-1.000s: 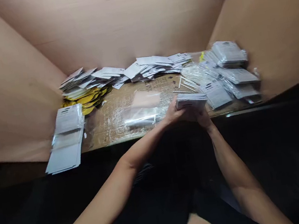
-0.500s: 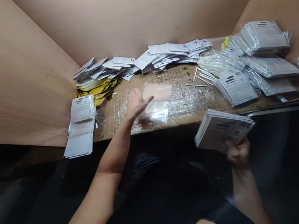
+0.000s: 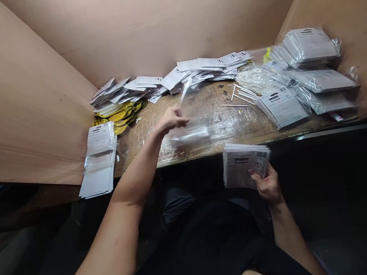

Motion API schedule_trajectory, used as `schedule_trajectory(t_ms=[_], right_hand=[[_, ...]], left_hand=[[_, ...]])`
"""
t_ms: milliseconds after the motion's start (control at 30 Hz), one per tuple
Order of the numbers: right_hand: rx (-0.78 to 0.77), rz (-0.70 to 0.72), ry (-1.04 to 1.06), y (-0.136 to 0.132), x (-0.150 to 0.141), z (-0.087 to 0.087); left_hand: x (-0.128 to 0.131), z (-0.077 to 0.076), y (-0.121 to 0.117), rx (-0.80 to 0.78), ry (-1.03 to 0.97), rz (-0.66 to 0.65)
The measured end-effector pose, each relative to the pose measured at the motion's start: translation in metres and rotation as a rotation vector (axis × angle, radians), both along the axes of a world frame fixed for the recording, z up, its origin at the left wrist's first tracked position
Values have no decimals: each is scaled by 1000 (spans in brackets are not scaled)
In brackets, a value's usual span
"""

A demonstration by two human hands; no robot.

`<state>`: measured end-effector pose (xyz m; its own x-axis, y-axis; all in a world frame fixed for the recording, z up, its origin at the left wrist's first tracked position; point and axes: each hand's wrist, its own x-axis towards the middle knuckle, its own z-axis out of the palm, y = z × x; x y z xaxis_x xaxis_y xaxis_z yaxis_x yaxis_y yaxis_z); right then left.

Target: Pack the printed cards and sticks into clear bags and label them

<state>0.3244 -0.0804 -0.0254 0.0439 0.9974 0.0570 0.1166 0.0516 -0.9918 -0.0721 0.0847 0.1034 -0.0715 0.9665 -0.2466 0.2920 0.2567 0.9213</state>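
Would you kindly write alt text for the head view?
A person's right hand holds a stack of printed cards; the left hand pinches clear plastic above a cardboard worktop. White sticks, more cards and wrapped packs lie nearby.

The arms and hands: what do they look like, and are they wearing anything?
The left hand and right hand are bare, with no gloves. No watch shows on either wrist. The left arm and right arm show no sleeves. Between them is plain dark clothing.
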Motion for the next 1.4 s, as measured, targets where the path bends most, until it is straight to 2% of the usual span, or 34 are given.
schedule_trajectory(t_ms=[100, 200, 267, 333, 433, 500, 600, 700, 833, 933, 1033, 1133, 1233, 1300, 1333, 1400], right_hand=[[4, -15, -8, -1, 7, -2], [11, -37, -1, 1, 10, -4], [15, -43, 16, 1, 10, -5], [14, -40, 34, 0, 9, -6], [-15, -28, 50, -4, 8, -7], [-43, -23, 57, -6, 8, -8], [-88, -25, 65, -5, 8, -7], [-115, -44, 70, 0, 6, -9], [-115, -88, 141, 5, 1, -10], [-162, -69, 236, 4, -1, -7], [-233, 42, 345, 0, -8, 7], [-339, 308, 457, 0, -27, 37], [-449, 718, 512, 12, -56, 70], [-471, 926, 497, 26, -70, 85], [-466, 982, 481, 33, -74, 89], [-440, 1006, 450, 43, -76, 92]], left_hand=[[0, 24, 18, 44, -268, 16], [1, 29, 39, -56, -299, 53], [2, 20, 48, -154, -129, 101], [0, 4, 50, -212, 202, 140], [-10, -21, 45, -131, 670, 155], [-20, -33, 40, -56, 768, 168], [-34, -41, 31, -57, 676, 163], [-42, -40, 24, -30, 496, 196], [-47, -26, 13, 24, 174, 336], [-39, -14, -5, 128, -58, 370], [-12, -6, -32, 328, -43, 356], [34, -2, -55, 419, -60, 307], [80, 3, -70, 399, -161, 251], [100, 7, -76, 355, -232, 191], [105, 9, -79, 328, -261, 156], [109, 12, -83, 258, -303, 70]])
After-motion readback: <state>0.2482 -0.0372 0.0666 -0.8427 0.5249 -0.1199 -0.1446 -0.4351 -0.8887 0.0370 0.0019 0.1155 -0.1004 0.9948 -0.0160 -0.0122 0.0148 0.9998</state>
